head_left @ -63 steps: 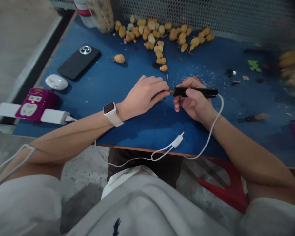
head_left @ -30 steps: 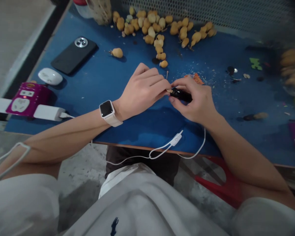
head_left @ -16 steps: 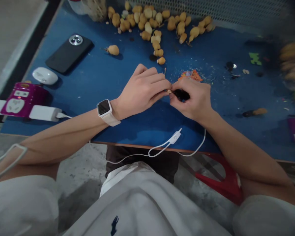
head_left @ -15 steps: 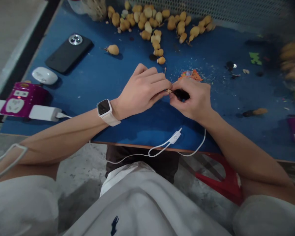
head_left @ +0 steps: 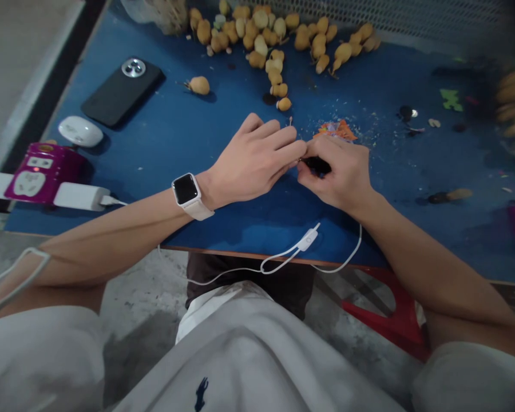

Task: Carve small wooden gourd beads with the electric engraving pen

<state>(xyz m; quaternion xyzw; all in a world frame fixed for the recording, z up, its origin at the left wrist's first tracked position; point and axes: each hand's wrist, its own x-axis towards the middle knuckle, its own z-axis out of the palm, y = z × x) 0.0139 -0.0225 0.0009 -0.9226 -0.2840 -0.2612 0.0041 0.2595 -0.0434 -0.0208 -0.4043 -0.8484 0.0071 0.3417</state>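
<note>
My left hand (head_left: 257,163) and my right hand (head_left: 343,169) meet above the blue table, fingertips touching. Held in the curled fingers of my right hand is a small black object (head_left: 318,166), mostly covered, so its kind is unclear. The left thumb and fingers are pinched together at its left end; whatever lies between them is hidden. Just beyond the right hand is an orange crumpled wrapper (head_left: 340,130) among pale crumbs. Many small tan gourds (head_left: 257,43) lie along the back, with a short row reaching toward my hands. One single gourd (head_left: 198,86) rests apart on the left.
On the left are a black phone (head_left: 122,94), a white earbud case (head_left: 80,131) and a purple power socket (head_left: 36,171) with a white plug. A white cable with a switch (head_left: 308,240) crosses the front edge. A dark-ended piece (head_left: 450,196) lies at right.
My left fingers have shifted slightly right and now cover the gold-coloured tip of the black object that showed before. The whole view has moved a little.
</note>
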